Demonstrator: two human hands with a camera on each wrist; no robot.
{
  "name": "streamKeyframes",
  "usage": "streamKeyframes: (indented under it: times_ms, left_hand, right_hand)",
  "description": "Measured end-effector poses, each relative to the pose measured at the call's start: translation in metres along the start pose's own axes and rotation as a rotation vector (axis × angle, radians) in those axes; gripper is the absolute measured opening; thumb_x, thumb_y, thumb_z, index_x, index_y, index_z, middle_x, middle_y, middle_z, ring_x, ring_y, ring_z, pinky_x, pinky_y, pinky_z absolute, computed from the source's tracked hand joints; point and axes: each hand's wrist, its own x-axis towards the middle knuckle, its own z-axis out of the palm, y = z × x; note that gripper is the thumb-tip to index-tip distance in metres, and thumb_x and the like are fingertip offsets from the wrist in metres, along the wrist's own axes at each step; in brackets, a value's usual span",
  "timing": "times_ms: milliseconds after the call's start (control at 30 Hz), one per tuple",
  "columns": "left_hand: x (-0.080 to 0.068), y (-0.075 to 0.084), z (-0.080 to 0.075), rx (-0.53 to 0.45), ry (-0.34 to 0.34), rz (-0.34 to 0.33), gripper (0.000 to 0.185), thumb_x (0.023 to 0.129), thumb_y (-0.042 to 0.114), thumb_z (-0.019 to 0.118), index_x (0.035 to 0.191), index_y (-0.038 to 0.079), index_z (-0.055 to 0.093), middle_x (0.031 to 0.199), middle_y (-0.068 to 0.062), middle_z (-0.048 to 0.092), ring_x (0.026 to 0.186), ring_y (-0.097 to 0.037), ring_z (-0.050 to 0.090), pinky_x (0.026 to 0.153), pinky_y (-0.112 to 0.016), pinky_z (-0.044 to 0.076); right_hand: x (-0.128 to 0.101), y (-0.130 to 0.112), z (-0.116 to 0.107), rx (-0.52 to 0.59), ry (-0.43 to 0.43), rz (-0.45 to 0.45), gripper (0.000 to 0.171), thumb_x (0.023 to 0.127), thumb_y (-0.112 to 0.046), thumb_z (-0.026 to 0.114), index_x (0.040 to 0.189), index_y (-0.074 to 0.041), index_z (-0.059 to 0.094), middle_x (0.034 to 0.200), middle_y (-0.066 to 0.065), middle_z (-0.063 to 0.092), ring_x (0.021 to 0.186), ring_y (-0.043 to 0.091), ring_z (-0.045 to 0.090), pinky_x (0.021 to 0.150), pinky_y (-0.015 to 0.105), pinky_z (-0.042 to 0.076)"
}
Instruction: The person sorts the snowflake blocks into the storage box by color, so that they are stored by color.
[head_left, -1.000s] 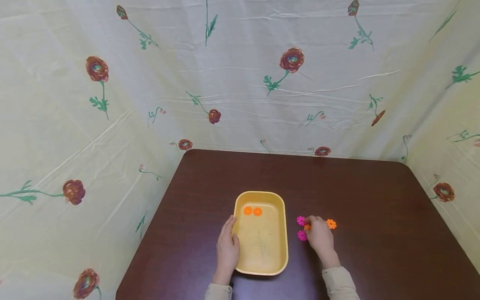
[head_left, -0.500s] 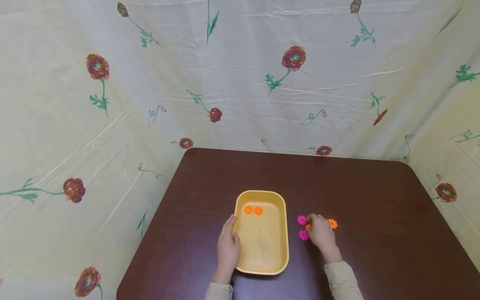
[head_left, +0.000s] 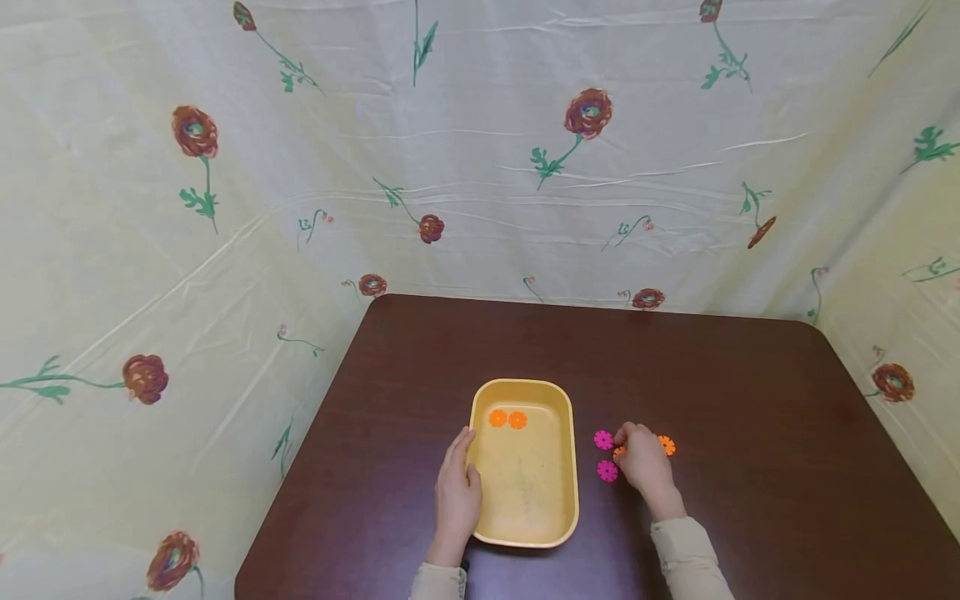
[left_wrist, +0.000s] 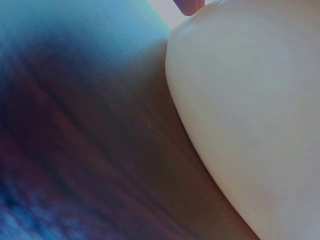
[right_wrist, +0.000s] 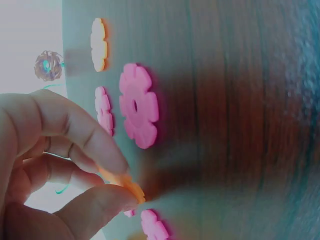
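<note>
On the dark brown table (head_left: 712,375), just right of the yellow tray (head_left: 525,533), your right hand (head_left: 643,462) pinched an orange flower disc (right_wrist: 127,186) between thumb and forefinger — the piece sat at your very fingertips, its edge low against the tabletop, and only a sliver of it peeked out at the left side of the hand in the head view (head_left: 618,452). The rest of your fingers curled loosely behind the pinch.

Two pink flower discs lay flat just to the left of that grip: one a little beyond your fingertips (head_left: 603,439), one nearer to you (head_left: 607,471). Neither touched the pinched piece as far as the head view showed. A second orange disc (head_left: 667,446) rested on the table on the far side of your hand, close by your knuckles. The wrist view showed more pink pieces around the grip, though it was too distorted to match them one for one.

Your left hand (head_left: 456,498) lay along the tray's left rim with its fingers fairly straight, the fingertips reaching up the wall — it steadied the tray rather than clutched it. Inside the tray, two orange discs (head_left: 507,419) sat side by side near the far end, well apart from the disc in your grip.
</note>
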Motion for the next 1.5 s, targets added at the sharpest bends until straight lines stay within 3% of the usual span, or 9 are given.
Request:
streamKeyframes:
  times_ms: [300, 500, 600, 733, 1200, 1500]
  left_hand:
    - [0.000, 0.000, -0.001, -0.008, -0.028, -0.036, 0.050, 0.077, -0.015, 0.051, 0.123, 0.004, 0.055, 0.132, -0.011, 0.051, 0.119, -0.028, 0.048, 0.091, -0.045, 0.043]
    - [0.000, 0.000, -0.001, 0.009, -0.018, -0.020, 0.051, 0.076, -0.015, 0.051, 0.123, 0.003, 0.055, 0.131, -0.011, 0.051, 0.117, -0.029, 0.049, 0.090, -0.046, 0.043]
    - [0.000, 0.001, -0.001, 0.010, -0.006, -0.005, 0.050, 0.075, -0.017, 0.051, 0.121, 0.002, 0.056, 0.130, -0.012, 0.052, 0.116, -0.030, 0.050, 0.089, -0.047, 0.044]
    - [0.000, 0.001, -0.001, 0.015, -0.001, -0.004, 0.050, 0.074, -0.017, 0.052, 0.121, 0.002, 0.056, 0.129, -0.012, 0.052, 0.115, -0.030, 0.051, 0.088, -0.047, 0.044]
    - [-0.001, 0.001, 0.000, 0.017, 0.000, -0.012, 0.051, 0.074, -0.016, 0.052, 0.121, 0.002, 0.056, 0.129, -0.012, 0.053, 0.115, -0.030, 0.051, 0.088, -0.046, 0.044]
    - [0.000, 0.000, -0.001, 0.007, -0.029, -0.040, 0.051, 0.076, -0.015, 0.051, 0.123, 0.004, 0.055, 0.131, -0.011, 0.051, 0.117, -0.029, 0.049, 0.090, -0.046, 0.043]
  right_hand:
    - [-0.001, -0.001, -0.007, 0.123, 0.037, 0.003, 0.013, 0.070, 0.007, 0.068, 0.077, -0.001, 0.061, 0.063, 0.005, 0.055, 0.056, 0.017, 0.048, 0.048, 0.027, 0.043]
    - [0.002, -0.011, -0.018, 0.108, 0.123, -0.050, 0.010, 0.070, -0.003, 0.073, 0.070, -0.004, 0.063, 0.058, 0.001, 0.058, 0.054, 0.015, 0.051, 0.055, 0.031, 0.040]
    - [0.007, -0.020, -0.027, 0.107, 0.183, -0.080, 0.009, 0.071, -0.004, 0.073, 0.070, -0.006, 0.064, 0.060, 0.001, 0.061, 0.056, 0.016, 0.053, 0.058, 0.035, 0.040]
    - [0.013, -0.035, -0.038, 0.127, 0.212, -0.078, 0.005, 0.074, -0.004, 0.071, 0.073, -0.005, 0.066, 0.067, 0.005, 0.066, 0.060, 0.018, 0.056, 0.060, 0.036, 0.048]
    - [0.028, -0.085, -0.053, 0.245, 0.227, -0.085, 0.004, 0.079, -0.009, 0.069, 0.080, -0.005, 0.068, 0.072, 0.007, 0.066, 0.059, 0.017, 0.055, 0.058, 0.030, 0.051]
    - [0.040, -0.119, -0.051, 0.275, 0.233, -0.107, 0.004, 0.079, -0.010, 0.069, 0.079, -0.007, 0.068, 0.069, 0.004, 0.064, 0.059, 0.017, 0.055, 0.057, 0.029, 0.047]
